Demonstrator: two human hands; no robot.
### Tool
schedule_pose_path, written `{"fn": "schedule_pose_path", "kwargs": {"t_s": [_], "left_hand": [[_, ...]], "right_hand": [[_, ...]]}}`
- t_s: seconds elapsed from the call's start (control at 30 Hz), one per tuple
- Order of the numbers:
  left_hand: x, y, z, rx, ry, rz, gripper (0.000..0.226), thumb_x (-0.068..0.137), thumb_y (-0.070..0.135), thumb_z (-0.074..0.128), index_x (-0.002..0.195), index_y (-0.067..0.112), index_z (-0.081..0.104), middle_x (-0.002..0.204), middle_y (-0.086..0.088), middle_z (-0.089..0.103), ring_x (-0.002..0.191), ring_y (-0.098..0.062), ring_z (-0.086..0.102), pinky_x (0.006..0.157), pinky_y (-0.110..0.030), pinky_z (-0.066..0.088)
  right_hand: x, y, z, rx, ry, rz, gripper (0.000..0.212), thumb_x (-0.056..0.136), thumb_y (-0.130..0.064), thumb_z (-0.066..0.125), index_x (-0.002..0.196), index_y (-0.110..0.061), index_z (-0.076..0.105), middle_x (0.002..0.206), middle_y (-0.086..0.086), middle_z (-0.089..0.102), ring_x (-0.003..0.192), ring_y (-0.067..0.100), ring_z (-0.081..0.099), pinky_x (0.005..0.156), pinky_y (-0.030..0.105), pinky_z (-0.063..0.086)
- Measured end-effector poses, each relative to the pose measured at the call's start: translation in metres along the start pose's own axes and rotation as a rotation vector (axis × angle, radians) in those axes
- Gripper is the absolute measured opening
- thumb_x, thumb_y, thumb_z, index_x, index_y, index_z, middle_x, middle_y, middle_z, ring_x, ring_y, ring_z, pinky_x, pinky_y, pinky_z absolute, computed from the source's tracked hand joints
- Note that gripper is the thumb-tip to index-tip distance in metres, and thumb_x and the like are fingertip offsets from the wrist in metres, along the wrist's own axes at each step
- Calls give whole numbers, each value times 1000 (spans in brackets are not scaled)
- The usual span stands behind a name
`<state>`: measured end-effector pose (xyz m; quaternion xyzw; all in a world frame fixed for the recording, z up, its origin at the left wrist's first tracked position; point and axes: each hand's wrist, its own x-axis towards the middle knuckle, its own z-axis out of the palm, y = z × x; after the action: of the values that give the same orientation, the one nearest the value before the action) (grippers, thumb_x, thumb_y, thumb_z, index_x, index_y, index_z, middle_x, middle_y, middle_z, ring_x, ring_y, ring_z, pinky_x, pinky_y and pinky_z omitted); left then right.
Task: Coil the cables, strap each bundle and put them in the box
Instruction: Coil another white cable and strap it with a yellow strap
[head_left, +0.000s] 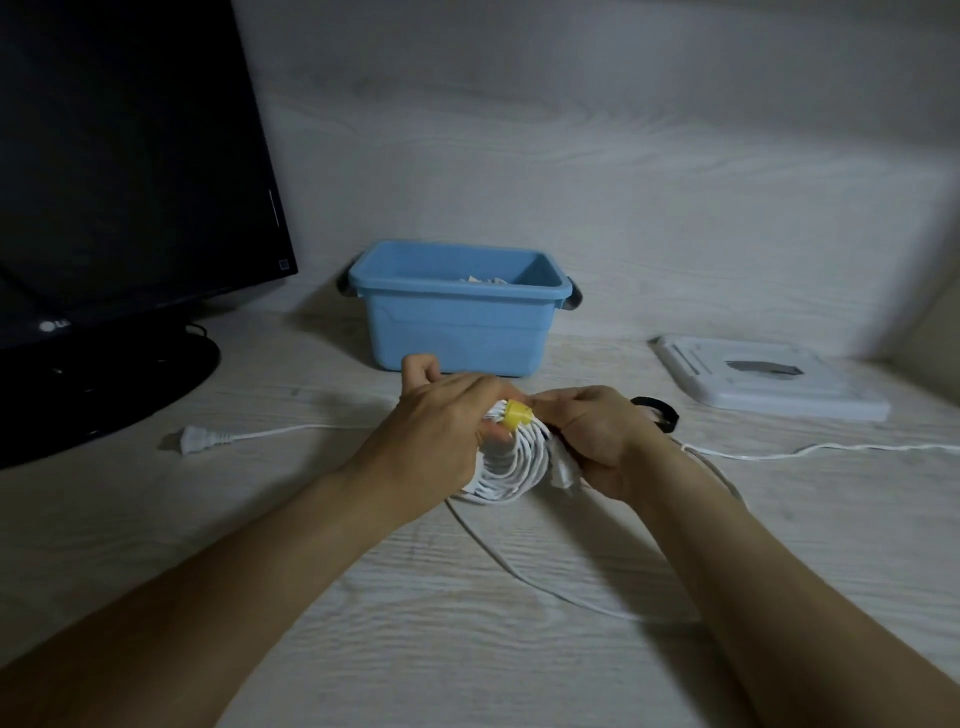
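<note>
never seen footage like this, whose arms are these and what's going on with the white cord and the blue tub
There is one picture, from a camera worn on a person's head, looking down at their own arms. The left hand and right hand both grip a coiled white cable with a yellow strap around it. Behind on the desk stands the blue box, something white just showing inside. A white plug lies left, a black strap right, beside a white tray. A monitor stands far left.
</note>
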<state>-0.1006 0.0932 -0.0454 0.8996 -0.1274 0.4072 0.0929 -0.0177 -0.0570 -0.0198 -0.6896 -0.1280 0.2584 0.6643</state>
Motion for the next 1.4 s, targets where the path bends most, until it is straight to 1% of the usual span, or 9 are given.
{"fn": "schedule_pose_path", "kwargs": {"t_s": [0.07, 0.2, 0.4, 0.6, 0.8, 0.9, 1.0, 1.17, 1.4], "left_hand": [[2, -5, 1, 40, 10, -99, 26, 71, -2, 72, 93, 11, 66, 81, 0, 69, 75, -12, 33, 70, -30, 15], [3, -18, -5, 42, -7, -293, 13, 86, 19, 58, 97, 15, 63, 88, -5, 70, 82, -32, 62, 70, -30, 15], [1, -26, -9, -146, 3, -487, 14, 86, 28, 64, 96, 19, 68, 90, 0, 69, 90, -26, 64, 82, -33, 46], [2, -29, -4, -505, -8, -691, 14, 74, 28, 76, 75, 25, 62, 73, 0, 71, 65, -15, 64, 68, -33, 52], [3, -26, -9, -766, -59, -832, 24, 69, 17, 80, 90, 8, 73, 84, -13, 75, 87, -33, 71, 84, -42, 55], [7, -20, -8, -974, -21, -859, 15, 76, 5, 76, 91, 4, 74, 87, -11, 76, 86, -21, 72, 82, -28, 56], [8, -16, -9, -1066, -24, -832, 21, 75, 14, 72, 94, 5, 74, 90, -10, 76, 86, -14, 70, 81, -22, 54], [2, -18, -7, -981, -176, -760, 17, 93, 2, 57, 98, -1, 73, 99, -26, 70, 89, -21, 65, 91, -32, 49], [-1, -20, -13, -991, -273, -639, 21, 96, 3, 53, 99, 9, 72, 95, -12, 74, 90, -13, 68, 86, -22, 50]], "right_hand": [[0, 1, 6, 37, 42, -134, 20, 91, -8, 68, 96, 11, 70, 90, 24, 73, 79, 30, 66, 78, 45, 57], [-4, 0, 10, -224, 90, -606, 4, 85, -9, 75, 84, -8, 72, 79, 1, 71, 70, 6, 65, 65, 17, 51], [3, 15, 12, -734, 59, -984, 20, 70, -15, 87, 84, -22, 75, 81, -19, 65, 90, 12, 58, 77, 27, 50], [7, 18, 14, -764, 120, -991, 22, 68, -25, 89, 79, -22, 70, 79, -12, 68, 88, 14, 56, 76, 30, 50], [10, 17, 12, -791, 54, -1105, 15, 78, -16, 82, 80, -17, 67, 82, -5, 60, 84, 13, 48, 75, 22, 39], [10, 12, 10, -907, 41, -1272, 7, 84, -10, 74, 84, -13, 68, 91, 0, 63, 88, 24, 54, 77, 34, 46], [7, 10, 9, -972, 27, -1371, 4, 88, -5, 69, 87, -8, 67, 92, 5, 65, 82, 27, 60, 68, 43, 51], [10, 17, 9, -886, 80, -1239, 9, 85, -5, 72, 87, -12, 67, 84, -1, 66, 74, 20, 62, 65, 41, 53], [11, 17, 14, -677, 96, -1064, 15, 82, -3, 74, 82, -14, 65, 83, -1, 63, 74, 18, 61, 68, 38, 52]]}}
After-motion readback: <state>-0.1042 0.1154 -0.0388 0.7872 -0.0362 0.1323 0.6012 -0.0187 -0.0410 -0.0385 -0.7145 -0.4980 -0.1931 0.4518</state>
